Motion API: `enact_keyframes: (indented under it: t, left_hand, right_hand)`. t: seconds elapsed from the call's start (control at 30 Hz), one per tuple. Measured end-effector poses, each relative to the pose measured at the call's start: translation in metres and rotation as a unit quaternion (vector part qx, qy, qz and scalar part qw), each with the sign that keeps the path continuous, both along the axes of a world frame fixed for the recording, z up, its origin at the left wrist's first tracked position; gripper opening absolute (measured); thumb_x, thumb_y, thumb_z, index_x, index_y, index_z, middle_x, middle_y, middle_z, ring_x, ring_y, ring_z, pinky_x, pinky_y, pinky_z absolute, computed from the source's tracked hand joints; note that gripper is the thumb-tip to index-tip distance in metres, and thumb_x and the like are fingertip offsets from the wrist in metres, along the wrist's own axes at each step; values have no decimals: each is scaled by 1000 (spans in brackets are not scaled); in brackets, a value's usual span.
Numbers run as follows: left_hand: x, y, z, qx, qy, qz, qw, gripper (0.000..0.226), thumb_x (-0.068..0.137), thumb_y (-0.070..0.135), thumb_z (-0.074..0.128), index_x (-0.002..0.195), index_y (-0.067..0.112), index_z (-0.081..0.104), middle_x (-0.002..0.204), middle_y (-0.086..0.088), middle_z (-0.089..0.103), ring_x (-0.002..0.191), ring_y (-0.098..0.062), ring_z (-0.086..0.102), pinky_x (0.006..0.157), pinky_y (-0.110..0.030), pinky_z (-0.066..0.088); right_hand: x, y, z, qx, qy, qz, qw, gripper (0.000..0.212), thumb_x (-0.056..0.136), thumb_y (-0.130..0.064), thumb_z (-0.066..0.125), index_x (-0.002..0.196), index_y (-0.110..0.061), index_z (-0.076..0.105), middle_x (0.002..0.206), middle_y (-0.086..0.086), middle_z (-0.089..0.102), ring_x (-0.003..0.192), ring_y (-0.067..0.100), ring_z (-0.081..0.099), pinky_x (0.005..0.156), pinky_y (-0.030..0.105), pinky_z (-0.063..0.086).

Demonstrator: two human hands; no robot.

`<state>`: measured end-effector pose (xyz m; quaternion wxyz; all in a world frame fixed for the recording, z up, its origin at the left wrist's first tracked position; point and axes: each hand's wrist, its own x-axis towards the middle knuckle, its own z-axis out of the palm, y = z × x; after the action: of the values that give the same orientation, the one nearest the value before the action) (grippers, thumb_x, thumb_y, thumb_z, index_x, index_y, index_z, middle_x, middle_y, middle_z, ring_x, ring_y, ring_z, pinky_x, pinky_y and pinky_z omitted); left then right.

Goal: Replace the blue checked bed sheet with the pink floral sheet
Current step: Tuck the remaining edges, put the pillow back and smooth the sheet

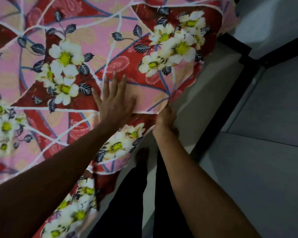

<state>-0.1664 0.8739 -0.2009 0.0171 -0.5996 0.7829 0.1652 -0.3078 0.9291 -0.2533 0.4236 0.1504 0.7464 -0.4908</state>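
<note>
The pink floral sheet [96, 42], with red patches and white flowers, covers the bed across the left and top of the view. My left hand [115, 102] lies flat on it with straight, spread fingers, close to the bed's right edge. My right hand [165, 117] is at that edge, fingers curled round the sheet's border where it hangs down the side. No blue checked sheet is in view.
The pale side of the mattress [201, 93] runs diagonally beside my right hand. A black bed frame bar [230, 103] lies beyond it, then grey floor tiles [265, 169]. My dark-trousered legs [131, 194] and a bare foot [141, 157] stand against the bed.
</note>
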Motion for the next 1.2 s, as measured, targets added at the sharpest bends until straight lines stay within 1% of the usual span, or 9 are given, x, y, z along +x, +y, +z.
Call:
enact_keyframes:
  t: [0.17, 0.4, 0.5, 0.67, 0.8, 0.97, 1.07, 1.1, 1.2]
  left_hand:
    - [21, 44, -7, 18, -21, -47, 998, 70, 101, 64, 20, 159, 33, -4, 167, 2, -11, 154, -24, -12, 117, -67, 0]
    - [-7, 74, -10, -12, 22, -164, 986, 71, 101, 58, 31, 160, 24, 10, 168, -4, 1, 154, -26, -2, 117, -65, 5]
    - [-4, 72, -3, -19, 21, -139, 990, 70, 102, 58, 30, 160, 25, 11, 168, -4, 3, 155, -25, -2, 118, -65, 3]
    - [48, 64, -1, 16, 2, -61, 998, 67, 103, 59, 19, 160, 28, 2, 168, 0, -7, 154, -23, -11, 119, -62, -8]
    - [92, 78, -12, 17, -14, -112, 993, 67, 102, 56, 15, 160, 25, 5, 168, -4, -4, 154, -26, -7, 118, -65, 1]
    - [102, 101, -12, 19, 32, -125, 991, 71, 101, 61, 15, 160, 22, 14, 168, -3, 3, 155, -23, -3, 120, -62, 2]
    - [94, 117, -10, 14, 70, -116, 991, 71, 102, 58, 18, 159, 16, 21, 167, -6, 10, 155, -23, 3, 120, -61, 6]
    - [90, 122, -10, 14, 89, -111, 990, 70, 102, 57, 20, 158, 16, 22, 167, -6, 11, 155, -23, 4, 121, -60, 7]
    - [80, 133, -5, 19, 164, -82, 983, 65, 103, 50, 28, 157, 14, 25, 166, -7, 15, 154, -21, 8, 123, -55, 8]
  right_hand:
    - [-5, 5, -5, 26, 70, 27, 997, 30, 104, -14, 48, 124, 7, 54, 117, 16, 63, 92, 24, 58, 70, 27, 44]
    - [-25, 6, -5, 48, 213, 49, 975, 24, 105, -11, 46, 114, 10, 54, 101, 14, 56, 90, 24, 56, 64, 11, 36]
    - [-26, 4, -16, 45, 217, 69, 973, 16, 105, -16, 47, 103, -1, 53, 102, 19, 61, 94, 34, 63, 75, 30, 50]
    - [-17, 5, -13, 56, 244, 63, 966, 30, 105, -19, 50, 113, 10, 57, 115, 27, 64, 103, 36, 61, 71, 18, 34]
    - [18, 39, -13, 66, 65, 99, 991, 49, 102, -49, 45, 135, -13, 54, 132, 16, 62, 110, 32, 63, 97, 35, 49]
    - [94, 110, 4, 19, -106, 37, 993, 55, 100, -63, 39, 122, -19, 62, 100, 0, 69, 81, 10, 67, 70, 27, 55]
    - [150, 138, 0, 9, -95, 105, 990, 78, 82, -84, 43, 138, -31, 52, 136, 3, 60, 121, 24, 61, 103, 45, 51]
    - [162, 139, -9, 28, -77, 122, 989, 79, 79, -88, 41, 138, -37, 50, 140, 1, 57, 127, 26, 57, 106, 42, 48]
    - [164, 130, -24, 13, -42, 139, 989, 46, 107, -48, 32, 144, -25, 46, 138, -2, 56, 130, 21, 53, 107, 19, 39]
